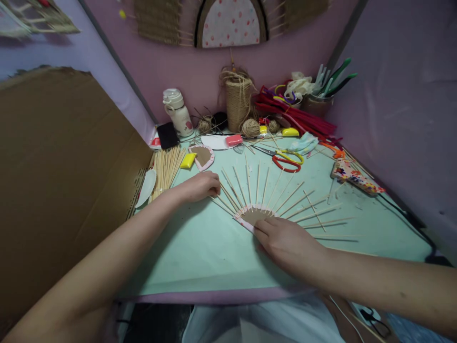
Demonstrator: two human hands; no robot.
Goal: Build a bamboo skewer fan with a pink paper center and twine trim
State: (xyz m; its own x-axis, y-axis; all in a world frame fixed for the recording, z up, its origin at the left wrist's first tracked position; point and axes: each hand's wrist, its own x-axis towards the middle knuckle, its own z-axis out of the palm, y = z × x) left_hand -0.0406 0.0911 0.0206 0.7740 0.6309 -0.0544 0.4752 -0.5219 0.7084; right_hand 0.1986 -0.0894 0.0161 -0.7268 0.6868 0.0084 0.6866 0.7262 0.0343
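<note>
A half-circle cardboard piece [252, 217] with a pink-and-white patterned rim lies on the table. Thin wooden sticks [267, 185] fan out from its curved edge like rays. My left hand [202, 186] is closed at the outer end of a leftmost stick [224, 206], its fingertips partly hidden. My right hand [285, 238] grips the cardboard's near right edge, thumb and fingers together; its underside is out of sight. One loose stick [314, 209] lies across the rays at the right.
Scissors [287, 162] lie behind the fan. A bundle of sticks [166, 166] and a yellow packet [188, 160] are left. A twine spool [238, 102], white bottle [178, 112] and red pipe cleaners [296, 114] line the back. A glue gun [357, 177] rests right; a cardboard sheet [64, 190] stands left.
</note>
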